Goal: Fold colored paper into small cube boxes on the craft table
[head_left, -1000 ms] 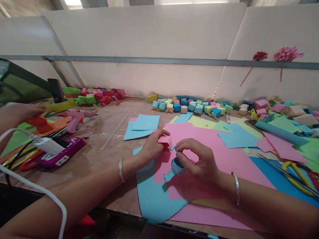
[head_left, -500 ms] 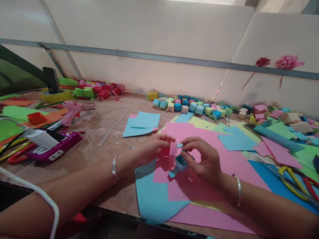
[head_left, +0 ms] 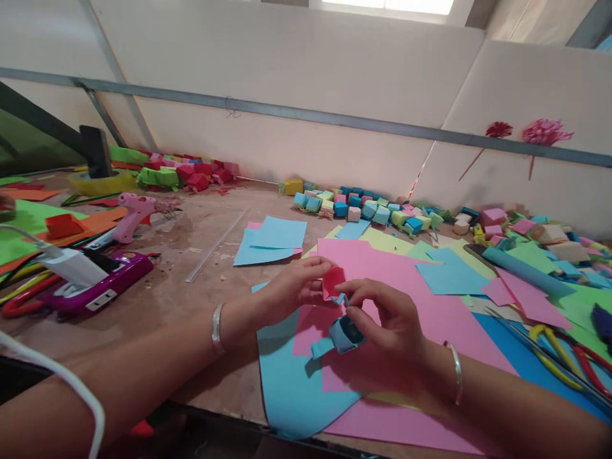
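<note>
One blue paper box [head_left: 340, 336] shows just below the right hand [head_left: 392, 319], which pinches a thin blue strip [head_left: 340, 298] over the pink sheet [head_left: 449, 344]; slightly farther, the left hand [head_left: 291, 287] grips a pink paper piece [head_left: 333, 279]. Squeezing too hard might crumple these thin folds. Paper cubes [head_left: 369, 209] lie behind.

Your left hand [head_left: 294, 287] has room leftward over the bench [head_left: 182, 312], past a flat clear strip [head_left: 217, 245], until the glue gun [head_left: 130, 218] and power strip [head_left: 117, 274]. Your right hand [head_left: 389, 319] can skim the pink sheet [head_left: 449, 319] as far as the scissors [head_left: 549, 358]. Heaped blocks [head_left: 368, 209] obstruct you along the back.
</note>
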The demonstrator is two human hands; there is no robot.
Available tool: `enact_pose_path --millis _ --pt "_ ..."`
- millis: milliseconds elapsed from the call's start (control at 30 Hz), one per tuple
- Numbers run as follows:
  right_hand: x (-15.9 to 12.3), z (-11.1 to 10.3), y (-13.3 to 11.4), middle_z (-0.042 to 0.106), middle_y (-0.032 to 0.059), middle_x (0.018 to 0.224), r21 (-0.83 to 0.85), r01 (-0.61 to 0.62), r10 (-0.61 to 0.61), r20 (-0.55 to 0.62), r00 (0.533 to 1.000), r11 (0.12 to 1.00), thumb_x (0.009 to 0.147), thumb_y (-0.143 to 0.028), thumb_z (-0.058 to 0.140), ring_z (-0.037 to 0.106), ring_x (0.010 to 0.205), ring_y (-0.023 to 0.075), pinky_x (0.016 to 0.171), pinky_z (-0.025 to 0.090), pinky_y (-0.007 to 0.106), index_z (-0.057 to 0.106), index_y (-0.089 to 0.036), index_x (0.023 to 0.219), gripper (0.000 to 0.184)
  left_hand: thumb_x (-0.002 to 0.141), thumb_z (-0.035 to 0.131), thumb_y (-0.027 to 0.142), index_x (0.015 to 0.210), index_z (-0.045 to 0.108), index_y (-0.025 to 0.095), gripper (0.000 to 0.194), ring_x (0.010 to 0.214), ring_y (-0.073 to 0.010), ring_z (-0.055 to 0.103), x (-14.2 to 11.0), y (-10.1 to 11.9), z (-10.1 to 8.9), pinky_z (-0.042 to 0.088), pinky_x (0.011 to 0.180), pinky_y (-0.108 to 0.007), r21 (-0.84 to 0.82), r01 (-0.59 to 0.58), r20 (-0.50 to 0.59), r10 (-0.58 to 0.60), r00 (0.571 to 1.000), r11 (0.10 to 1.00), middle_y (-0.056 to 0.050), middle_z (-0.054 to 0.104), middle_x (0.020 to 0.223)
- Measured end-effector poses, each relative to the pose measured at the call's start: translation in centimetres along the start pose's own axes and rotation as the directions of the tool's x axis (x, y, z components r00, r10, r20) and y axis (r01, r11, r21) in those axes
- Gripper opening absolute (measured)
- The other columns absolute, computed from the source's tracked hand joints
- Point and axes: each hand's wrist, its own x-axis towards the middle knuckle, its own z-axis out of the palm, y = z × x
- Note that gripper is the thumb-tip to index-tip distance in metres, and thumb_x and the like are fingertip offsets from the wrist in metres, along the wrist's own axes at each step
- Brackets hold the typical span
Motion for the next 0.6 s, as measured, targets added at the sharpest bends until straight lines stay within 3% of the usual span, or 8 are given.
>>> enact_pose_path --millis 100,200,333,433,600 --pt "0.2 -0.2 0.5 0.070 0.0078 0.096 0.026 -0.082 0.083 -0.059 0.995 0.996 0.084 -0.014 0.059 0.066 0.086 0.0187 0.068 0.055 0.031 0.059 -0.020 0.082 0.007 0.081 0.065 0.037 0.090 0.064 0.018 0.022 0.077 -0.0183 0.064 0.3 0.0 -0.4 0.054 0.071 -0.032 -0.065 0.024 0.008 -0.024 1.000 0.998 -0.006 0.065 0.087" --pt "0.4 -0.2 0.6 0.069 0.0065 0.093 -0.054 -0.101 0.094 -0.112 0.989 0.993 0.083 -0.014 0.059 0.062 0.077 0.0162 0.063 0.052 0.029 0.060 -0.020 0.087 0.008 0.077 0.072 0.029 0.094 0.065 0.018 0.022 0.077 -0.0175 0.065 0.5 -0.2 -0.6 0.054 0.071 -0.030 -0.073 0.016 0.013 -0.015 1.000 0.997 -0.006 0.066 0.090" --pt "0.6 -0.2 0.5 0.068 0.0050 0.092 -0.302 0.031 -0.057 -0.078 0.995 0.953 0.079 -0.010 0.061 0.060 0.078 0.0166 0.067 0.051 0.031 0.061 -0.021 0.099 0.023 0.077 0.073 0.028 0.096 0.067 0.017 0.023 0.082 -0.0183 0.065 0.5 -0.7 -0.6 0.052 0.072 -0.028 -0.085 0.018 0.036 -0.015 0.999 0.996 -0.008 0.067 0.094" --pt "0.7 -0.2 0.7 0.065 0.0064 0.094 -0.416 0.151 -0.168 -0.006 0.986 0.897 0.082 -0.009 0.058 0.059 0.090 0.0192 0.076 0.051 0.034 0.062 -0.021 0.095 0.018 0.075 0.075 0.026 0.093 0.068 0.017 0.021 0.083 -0.0169 0.064 0.4 -0.8 -0.6 0.052 0.074 -0.027 -0.102 0.029 0.007 -0.029 1.000 0.994 -0.007 0.067 0.094" --pt "0.7 0.0 1.2 0.059 0.0062 0.091 -0.496 0.154 -0.170 0.013 0.985 0.854 0.086 -0.013 0.055 0.055 0.087 0.0185 0.071 0.049 0.032 0.063 -0.021 0.088 0.011 0.076 0.073 0.024 0.089 0.068 0.017 0.015 0.076 -0.0161 0.064 0.5 -1.1 -0.5 0.053 0.069 -0.027 -0.137 0.091 0.009 -0.091 0.996 0.986 -0.006 0.066 0.085"
